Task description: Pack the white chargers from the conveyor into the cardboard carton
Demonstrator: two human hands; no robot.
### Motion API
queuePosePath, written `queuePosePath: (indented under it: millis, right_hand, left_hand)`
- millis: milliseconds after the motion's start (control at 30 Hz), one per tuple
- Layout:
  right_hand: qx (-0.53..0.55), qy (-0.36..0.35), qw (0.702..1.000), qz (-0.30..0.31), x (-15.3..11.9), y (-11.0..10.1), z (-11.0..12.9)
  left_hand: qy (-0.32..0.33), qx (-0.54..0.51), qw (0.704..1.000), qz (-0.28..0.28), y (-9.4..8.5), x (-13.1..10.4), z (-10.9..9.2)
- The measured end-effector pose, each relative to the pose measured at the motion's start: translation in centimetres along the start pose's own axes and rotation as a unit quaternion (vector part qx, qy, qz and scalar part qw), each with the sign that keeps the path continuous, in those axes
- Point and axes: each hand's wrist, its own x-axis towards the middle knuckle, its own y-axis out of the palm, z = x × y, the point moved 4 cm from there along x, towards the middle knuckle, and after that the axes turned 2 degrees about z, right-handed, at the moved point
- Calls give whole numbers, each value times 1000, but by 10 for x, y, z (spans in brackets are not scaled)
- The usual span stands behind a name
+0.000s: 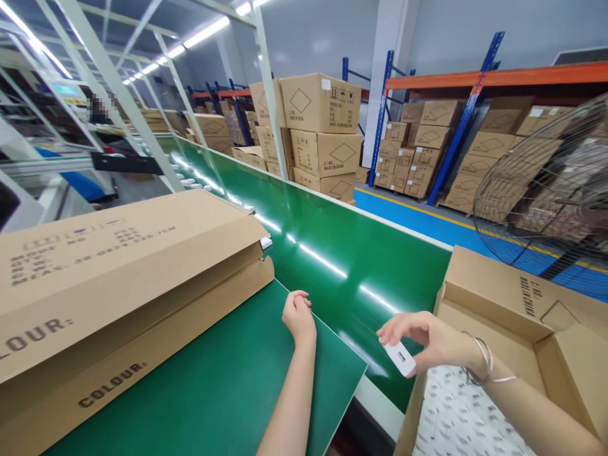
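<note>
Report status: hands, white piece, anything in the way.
Right hand pinching white piece, dark slot showing. Left hand curled, grip unclear. Nothing visible blocks either hand; open carton beside the right.

My left hand (300,318) curls above the bench's (213,361) belt-side edge, and I can't tell whether anything sits inside its folded fingers. My right hand (434,342) covers parts of the white block (399,358); its far side is hidden. My forearms run off at the bottom and lower right. The big carton (156,247) hides the bench's left part and is cut off itself, clipping its upper lettering. My right arm covers some of the white layer (441,405) in the open carton (494,316), whose near end is cut off. Pieces (192,183) along the belt's (327,221) far left edge are too small to identify.
</note>
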Motion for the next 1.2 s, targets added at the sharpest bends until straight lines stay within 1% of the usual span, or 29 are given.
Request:
queuePosePath:
  millis: [33,67,133,167,200,233,267,300,333,367,400,433,467,533,567,600,633,667,700,733,767,833,900,967,1067,1200]
  right_hand:
    - [16,-2,1000,-10,-11,0,4]
    - [36,2,999,-38,-24,-3,8]
    - [51,44,988,-140,-56,-18,11]
    - [31,84,976,-200,-75,-30,10]
    - [-13,135,957,-257,-96,-44,8]
    - [-83,192,931,-299,-119,-59,5]
    - [-168,246,897,-327,-142,-74,0]
    - [-254,292,853,-351,-165,-88,-5]
    - [-333,321,807,-368,-186,-100,-10]
    - [-390,346,768,-371,-205,-108,-17]
    - [-421,368,746,-363,-221,-112,-25]
    - [-429,386,739,-348,-233,-113,-34]
    - [-411,402,749,-329,-241,-110,-43]
    - [-314,415,800,-299,-248,-96,-60]
    - [-247,413,825,-296,-247,-88,-66]
    - [-179,410,842,-302,-245,-82,-71]
    - [-118,406,849,-316,-243,-77,-75]
    - [-72,405,848,-333,-242,-74,-78]
    - [-48,409,841,-350,-242,-73,-81]
    - [-49,416,831,-365,-244,-73,-83]
    - [-77,425,819,-377,-247,-74,-84]
    - [-185,438,789,-389,-256,-76,-84]
    - [-295,455,750,-379,-266,-74,-82]
    - [-354,471,725,-358,-275,-67,-83]
    - [-386,488,702,-346,-279,-56,-86]
    - [-388,559,653,-332,-280,-50,-93]
  left_hand:
    - [1,1,1000,0,-1,-1,1]
    - [1,2,1000,0,-2,-1,1]
    - [1,4,1000,3,-2,-2,2]
    - [2,5,1000,5,-2,-2,2]
    - [2,7,1000,7,-2,-3,2]
    - [2,10,1000,10,-2,-4,2]
    - [2,14,1000,12,-2,-4,1]
    - [2,17,1000,13,-2,-5,1]
    - [2,21,1000,15,-3,-5,0]
    - [2,24,1000,17,-3,-6,-1]
    - [1,27,999,19,-3,-6,-1]
    - [0,29,999,21,-3,-6,-1]
    - [-1,31,999,22,-3,-7,-2]
    - [-3,35,999,23,-3,-7,-2]
    - [-4,36,999,23,-3,-7,-1]
    - [-4,37,999,24,-3,-7,-1]
    - [-4,38,999,24,-3,-8,-1]
    - [-4,38,999,25,-3,-8,-1]
    - [-3,39,999,26,-3,-8,-1]
    - [-3,39,999,26,-3,-8,-2]
    - [-3,39,999,27,-3,-8,-2]
    - [-2,39,999,26,-3,-8,-2]
    - [-2,40,999,26,-4,-7,-2]
    - [-2,40,999,26,-4,-7,-2]
    - [-2,39,999,29,-4,-7,-1]
    - [0,37,999,30,-3,-6,1]
